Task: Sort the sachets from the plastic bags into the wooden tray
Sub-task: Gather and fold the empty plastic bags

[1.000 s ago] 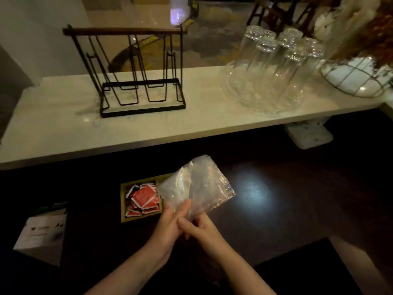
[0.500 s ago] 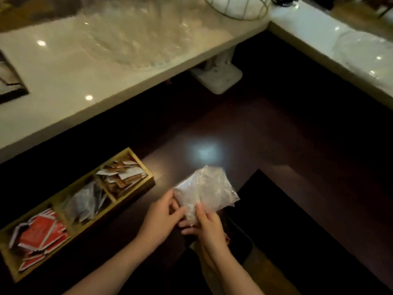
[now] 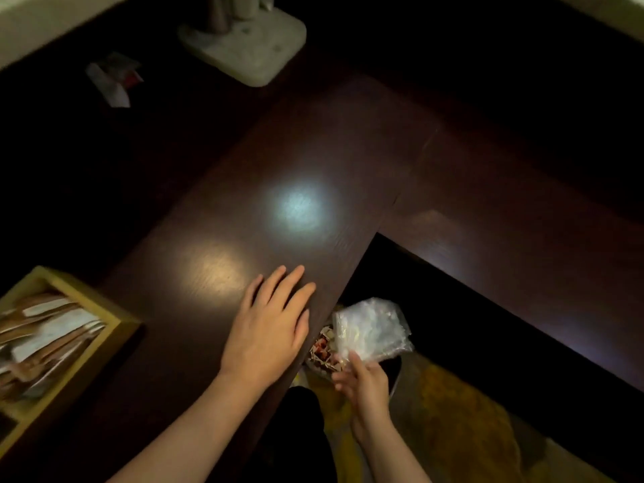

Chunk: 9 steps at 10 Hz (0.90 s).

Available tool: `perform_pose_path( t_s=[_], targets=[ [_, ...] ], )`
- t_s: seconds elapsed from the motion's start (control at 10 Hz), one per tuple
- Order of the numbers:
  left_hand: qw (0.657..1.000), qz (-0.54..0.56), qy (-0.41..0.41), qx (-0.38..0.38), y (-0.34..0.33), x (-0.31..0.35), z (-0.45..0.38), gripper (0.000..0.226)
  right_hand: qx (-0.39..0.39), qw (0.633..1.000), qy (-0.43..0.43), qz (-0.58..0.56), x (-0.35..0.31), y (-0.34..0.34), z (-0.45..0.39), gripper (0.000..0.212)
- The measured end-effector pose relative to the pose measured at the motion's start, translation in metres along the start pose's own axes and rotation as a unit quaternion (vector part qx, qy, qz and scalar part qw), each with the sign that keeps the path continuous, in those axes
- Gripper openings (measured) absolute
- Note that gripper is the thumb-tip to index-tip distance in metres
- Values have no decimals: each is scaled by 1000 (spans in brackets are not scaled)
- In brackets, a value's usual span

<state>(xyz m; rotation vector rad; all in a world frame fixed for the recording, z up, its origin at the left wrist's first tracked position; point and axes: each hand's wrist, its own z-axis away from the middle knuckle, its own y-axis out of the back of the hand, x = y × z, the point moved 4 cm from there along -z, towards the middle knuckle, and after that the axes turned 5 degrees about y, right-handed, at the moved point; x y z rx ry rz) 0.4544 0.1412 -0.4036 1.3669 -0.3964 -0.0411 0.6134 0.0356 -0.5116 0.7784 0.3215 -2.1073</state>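
Note:
An empty, crumpled clear plastic bag (image 3: 369, 329) hangs just past the edge of the dark wooden counter (image 3: 313, 144). My right hand (image 3: 366, 385) pinches its lower edge from below, beneath counter level. My left hand (image 3: 268, 329) lies flat on the counter near that edge, fingers spread, holding nothing. The wooden tray (image 3: 116, 331) sits at the far left, partly cut off by the frame. Its visible compartment holds brown and white sachets (image 3: 52, 332).
Under the bag is a dark container with torn paper scraps (image 3: 322, 352), below the counter edge. A pale stone base (image 3: 244, 43) stands at the back. A small white and red packet (image 3: 111, 81) lies on the dark surface at the back left.
The view swung right and down. My left hand let go of the bag and settled flat on the counter. My right hand carried the bag off the counter edge, over the container.

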Motion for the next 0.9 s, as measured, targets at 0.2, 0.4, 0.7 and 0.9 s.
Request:
perform_pose_path(
  t_s=[0.2, 0.4, 0.7, 0.9],
  targets=[
    [1000, -22, -3, 6, -2, 1, -4, 40, 24, 988, -149, -37, 54, 15, -61, 18],
    [999, -44, -12, 26, -6, 1, -4, 41, 39, 975, -204, -77, 99, 28, -111, 26],
    [997, -58, -12, 57, -6, 4, -3, 41, 51, 970, -232, -54, 126, 65, -128, 46],
    [997, -54, -16, 60, -2, 6, -3, 41, 25, 997, 68, -40, -14, 66, -81, 10]
  ],
)
